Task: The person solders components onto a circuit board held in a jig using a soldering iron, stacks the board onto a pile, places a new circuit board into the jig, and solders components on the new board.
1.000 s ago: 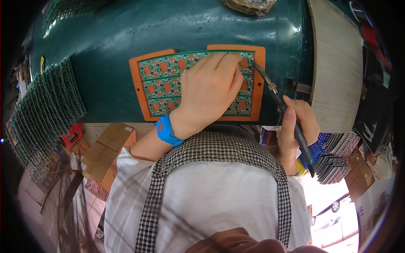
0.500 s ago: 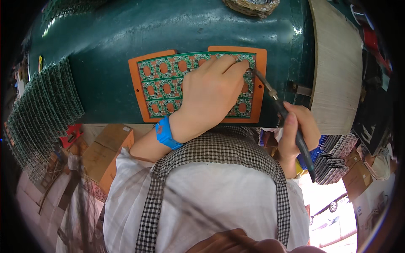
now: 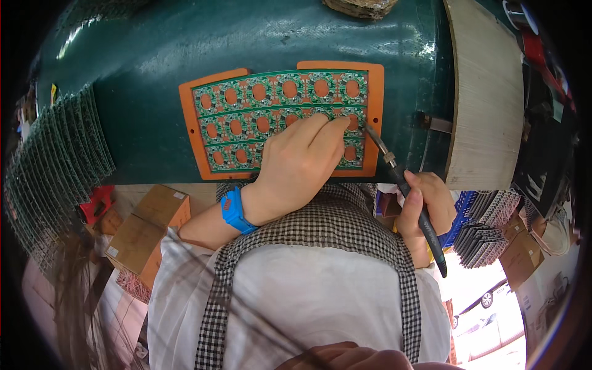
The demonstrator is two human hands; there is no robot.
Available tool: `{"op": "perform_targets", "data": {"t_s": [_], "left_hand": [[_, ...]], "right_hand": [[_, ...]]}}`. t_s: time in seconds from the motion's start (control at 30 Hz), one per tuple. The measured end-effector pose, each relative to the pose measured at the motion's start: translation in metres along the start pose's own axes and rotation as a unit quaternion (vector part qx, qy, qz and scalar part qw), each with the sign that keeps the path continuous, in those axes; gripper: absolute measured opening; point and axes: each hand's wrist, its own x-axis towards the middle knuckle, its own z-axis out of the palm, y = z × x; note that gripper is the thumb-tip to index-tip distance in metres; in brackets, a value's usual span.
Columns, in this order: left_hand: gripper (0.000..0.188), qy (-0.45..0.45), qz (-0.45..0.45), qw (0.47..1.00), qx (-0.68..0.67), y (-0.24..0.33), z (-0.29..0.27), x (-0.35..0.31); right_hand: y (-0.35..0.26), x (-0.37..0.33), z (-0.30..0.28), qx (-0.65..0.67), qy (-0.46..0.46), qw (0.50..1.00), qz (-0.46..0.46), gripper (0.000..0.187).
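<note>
A green circuit board panel (image 3: 246, 102) with rows of oval cut-outs lies in an orange frame (image 3: 375, 148) on the bench. My left hand (image 3: 302, 160), a blue band at its wrist, reaches over the panel's lower middle. Its fingers are pinched together at the right end of the middle row; anything between the fingertips is too small or hidden to make out. My right hand (image 3: 428, 206) grips a soldering iron (image 3: 401, 172) by its dark handle. The iron's metal tip points up and left to the panel's right edge, close to the left fingertips.
Green boards (image 3: 61, 148) stand stacked at the left edge. A pale board (image 3: 484, 98) lies at right beside a small metal-ended dark item (image 3: 435, 122). A round brownish object (image 3: 361, 6) is at the far edge. Cardboard boxes (image 3: 151, 222) sit below the bench, left.
My left fingers have moved from the top row down to the middle row at the panel's right end. The soldering iron has come down with them. The whole scene has shifted slightly left.
</note>
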Motion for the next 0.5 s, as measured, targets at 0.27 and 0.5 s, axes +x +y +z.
{"op": "perform_targets", "data": {"t_s": [0.27, 0.5], "left_hand": [[0.027, -0.029, 0.002, 1.000, -0.003, 0.004, -0.001, -0.001], [0.022, -0.024, -0.005, 0.999, -0.020, 0.006, -0.006, -0.006]], "right_hand": [[0.001, 0.001, 0.004, -0.002, 0.000, 1.000, -0.025, 0.010], [-0.003, -0.015, -0.007, 0.014, 0.012, 1.000, 0.008, 0.010]]}}
